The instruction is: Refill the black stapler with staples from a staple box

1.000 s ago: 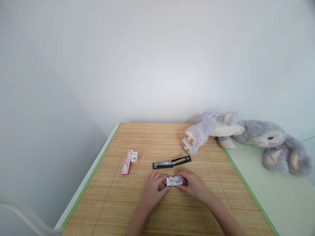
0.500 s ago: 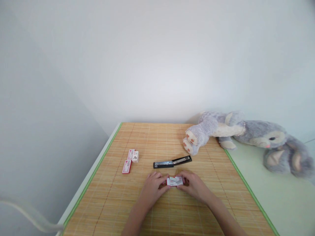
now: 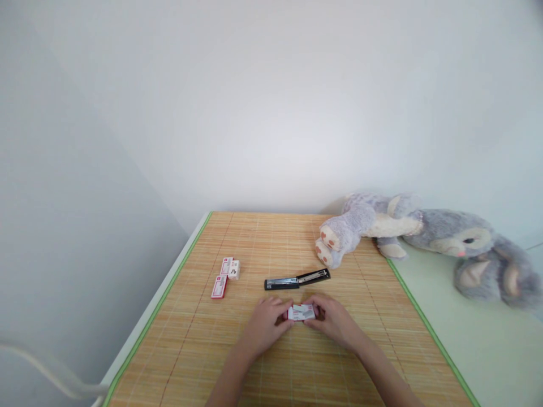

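Observation:
A small white box with red edges point(image 3: 301, 312) is held between both hands, its printed face up. My left hand point(image 3: 266, 320) grips its left end with thumb and fingers. On the opposite end, my right hand point(image 3: 333, 319) pinches it the same way. Just beyond the hands lies a black stapler point(image 3: 282, 283), swung wide open on the mat, its metal magazine showing. What the box contains is hidden.
Two red-and-white boxes point(image 3: 219, 286) and a small white box point(image 3: 234, 270) lie together at the left. A grey plush rabbit point(image 3: 394, 223) is stretched along the back right. The bamboo mat point(image 3: 190, 350) has green edging. A pale cord point(image 3: 55, 370) hangs at lower left.
Almost nothing differs. My left hand has shifted very slightly at its end of the box; the box, stapler and other items stay where they were.

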The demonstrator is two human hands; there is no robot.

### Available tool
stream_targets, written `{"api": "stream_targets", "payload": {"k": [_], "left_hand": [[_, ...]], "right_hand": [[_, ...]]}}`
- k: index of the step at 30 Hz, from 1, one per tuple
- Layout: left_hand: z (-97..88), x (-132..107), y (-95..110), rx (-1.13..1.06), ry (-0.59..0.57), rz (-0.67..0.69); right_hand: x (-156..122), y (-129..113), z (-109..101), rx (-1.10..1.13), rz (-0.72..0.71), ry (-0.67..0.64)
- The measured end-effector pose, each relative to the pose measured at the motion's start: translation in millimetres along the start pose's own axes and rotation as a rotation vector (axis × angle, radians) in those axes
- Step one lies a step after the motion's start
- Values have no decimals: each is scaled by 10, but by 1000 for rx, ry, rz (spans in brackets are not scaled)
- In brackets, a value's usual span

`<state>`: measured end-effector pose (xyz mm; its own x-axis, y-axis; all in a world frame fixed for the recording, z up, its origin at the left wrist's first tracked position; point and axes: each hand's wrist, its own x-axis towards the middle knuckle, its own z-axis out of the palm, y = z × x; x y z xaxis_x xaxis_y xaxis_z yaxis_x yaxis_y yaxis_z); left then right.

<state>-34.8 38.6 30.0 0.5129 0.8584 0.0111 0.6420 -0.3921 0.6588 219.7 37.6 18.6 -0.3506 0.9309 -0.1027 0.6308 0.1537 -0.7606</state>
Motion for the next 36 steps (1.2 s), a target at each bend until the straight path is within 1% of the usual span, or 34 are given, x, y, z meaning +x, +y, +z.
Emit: {"api": "stream_targets", "payload": {"k": [6,9,11,17,21,29,32,36], "left_hand": [[100,-30,-4,-122,107,-65],[135,-24,-28,-145,167,-127],[136,-21,-38,-151,182,-149],[120,-30,2,-148,190,-123],[144,-20,23,-139,211,-149],[173,-9,-2,-139,235,-170],[187,-6,17,-133,225,-150],[260,-57,27,-101,204,-110]], "right_hand": [[-7,-1,12,7,-5,19],[-16,-9,14,9,-7,29],[-20,-15,13,9,-8,30],[-12,-48,14,-8,11,27],[-16,-63,16,-18,2,42],[-24,-41,26,1,1,44],[-19,-51,33,-15,4,49],[-11,-64,50,-72,23,42]]}}
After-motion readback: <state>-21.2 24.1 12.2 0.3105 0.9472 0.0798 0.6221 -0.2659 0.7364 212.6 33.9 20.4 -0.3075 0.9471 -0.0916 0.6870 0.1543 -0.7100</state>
